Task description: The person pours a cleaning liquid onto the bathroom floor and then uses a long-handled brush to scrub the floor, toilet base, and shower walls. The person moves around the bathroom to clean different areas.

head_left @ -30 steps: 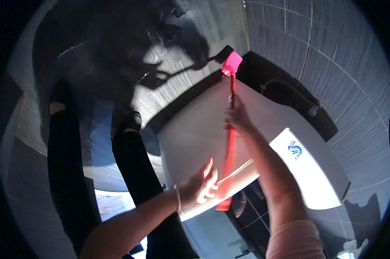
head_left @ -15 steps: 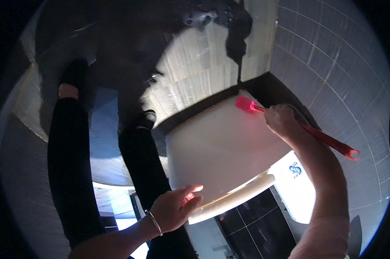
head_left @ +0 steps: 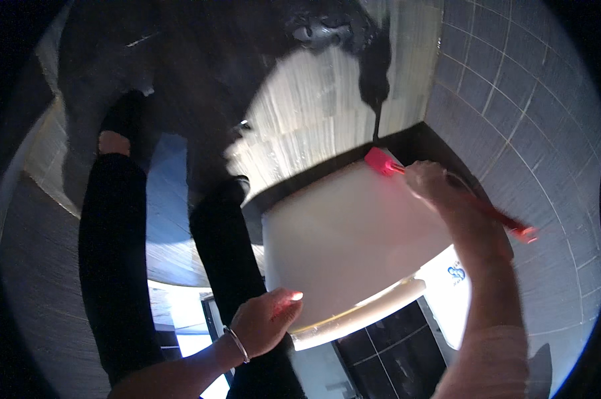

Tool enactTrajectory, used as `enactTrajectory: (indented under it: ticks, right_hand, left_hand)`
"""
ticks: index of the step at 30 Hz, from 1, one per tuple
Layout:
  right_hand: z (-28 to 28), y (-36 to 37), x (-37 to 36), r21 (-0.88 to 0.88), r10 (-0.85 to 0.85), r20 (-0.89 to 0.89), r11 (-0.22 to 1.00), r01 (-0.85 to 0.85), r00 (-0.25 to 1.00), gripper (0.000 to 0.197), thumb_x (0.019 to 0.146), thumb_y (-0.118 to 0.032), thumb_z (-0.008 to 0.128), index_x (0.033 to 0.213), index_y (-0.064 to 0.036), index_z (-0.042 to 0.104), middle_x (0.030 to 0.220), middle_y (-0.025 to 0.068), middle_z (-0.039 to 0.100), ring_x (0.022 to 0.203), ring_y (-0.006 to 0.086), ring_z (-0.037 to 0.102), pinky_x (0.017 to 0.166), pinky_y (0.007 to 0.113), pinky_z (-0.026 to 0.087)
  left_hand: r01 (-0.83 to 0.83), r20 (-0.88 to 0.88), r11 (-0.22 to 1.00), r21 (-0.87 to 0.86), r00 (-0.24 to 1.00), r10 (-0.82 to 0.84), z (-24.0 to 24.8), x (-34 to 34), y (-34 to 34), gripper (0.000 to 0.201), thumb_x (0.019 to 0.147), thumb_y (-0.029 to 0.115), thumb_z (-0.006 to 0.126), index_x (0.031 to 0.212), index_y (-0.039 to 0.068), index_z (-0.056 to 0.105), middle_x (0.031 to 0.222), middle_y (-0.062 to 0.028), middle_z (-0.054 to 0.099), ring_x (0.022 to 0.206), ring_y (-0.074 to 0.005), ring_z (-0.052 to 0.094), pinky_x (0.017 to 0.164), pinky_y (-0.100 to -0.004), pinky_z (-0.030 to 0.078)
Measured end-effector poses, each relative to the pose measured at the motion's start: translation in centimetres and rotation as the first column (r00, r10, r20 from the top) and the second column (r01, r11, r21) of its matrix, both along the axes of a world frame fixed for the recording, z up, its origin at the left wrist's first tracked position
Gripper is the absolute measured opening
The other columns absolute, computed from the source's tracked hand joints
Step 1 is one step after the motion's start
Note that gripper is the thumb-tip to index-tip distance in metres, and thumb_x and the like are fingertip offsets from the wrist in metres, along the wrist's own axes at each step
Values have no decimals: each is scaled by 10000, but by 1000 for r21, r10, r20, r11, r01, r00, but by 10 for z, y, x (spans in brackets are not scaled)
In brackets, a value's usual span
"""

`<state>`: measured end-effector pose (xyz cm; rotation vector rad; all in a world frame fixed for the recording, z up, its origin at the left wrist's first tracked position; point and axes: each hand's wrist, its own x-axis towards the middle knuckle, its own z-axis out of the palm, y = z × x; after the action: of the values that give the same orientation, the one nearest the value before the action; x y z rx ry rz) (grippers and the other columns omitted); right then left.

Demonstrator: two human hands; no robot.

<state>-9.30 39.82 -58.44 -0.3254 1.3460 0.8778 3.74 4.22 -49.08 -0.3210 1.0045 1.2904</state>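
Observation:
My right hand [head_left: 428, 183] is closed around the red handle [head_left: 513, 226] of a long brush. Its pink head [head_left: 381, 161] is at the far right corner of a smooth white slab-like surface [head_left: 354, 226], tinting it pink. The handle sticks out behind my wrist on the right, blurred by motion. Low in the middle, my left hand [head_left: 266, 322] hovers near the white surface's lower left edge. Its fingers are loosely bent, lit red at the tips, and nothing shows in them. A silver bracelet [head_left: 236, 344] circles that wrist.
Grey tiled wall [head_left: 533, 133] rises on the right. Beyond the white surface runs a dark border, then a wet-looking, pale tiled surface [head_left: 307, 100] with dark shadow. My black-clad legs [head_left: 114, 266] stand at the left. A white container [head_left: 450, 292] with a blue mark sits beside my right forearm.
My right hand has shifted slightly, and the brush's handle end has swung left and up a little. My left hand's fingers have drawn in. The whole view has also shifted slightly.

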Motion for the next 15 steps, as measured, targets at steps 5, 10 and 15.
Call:
enactTrajectory:
  ticks: [5, 10, 15]
  right_hand:
    - [10, 47, 2, 187, -551, -193, 792, 582, 812, 235, 792, -120, 440, 967, -104, 597, 617, 118, 546, 448, 190, 528, 377, 350, 424]
    - [109, 53, 23, -265, -712, -680, 15, 964, -176, 346, 839, -150, 397, 1168, -253, 373, 533, 21, 379, 365, 94, 370, 313, 281, 332]
    - [114, 40, 91, -557, -466, -569, -387, 735, -677, 485, 833, -118, 391, 1243, -349, 272, 535, 27, 380, 362, 108, 378, 314, 272, 356]
  left_hand:
    - [-61, 61, 996, -62, 996, 65, -7, -5, -4, 293, 893, 265, 458, 1049, 25, 520, 882, -138, 616, 805, -206, 612, 711, -319, 486]
    - [33, -54, 996, 78, 998, -28, 2, 1, 12, 311, 892, 251, 440, 1086, 17, 507, 910, -144, 612, 819, -191, 606, 745, -295, 468]
    - [134, -324, 912, 388, 946, -1, 19, 13, 40, 535, 897, 354, 392, 1259, -35, 331, 1190, -205, 469, 1068, -253, 500, 930, -339, 372]
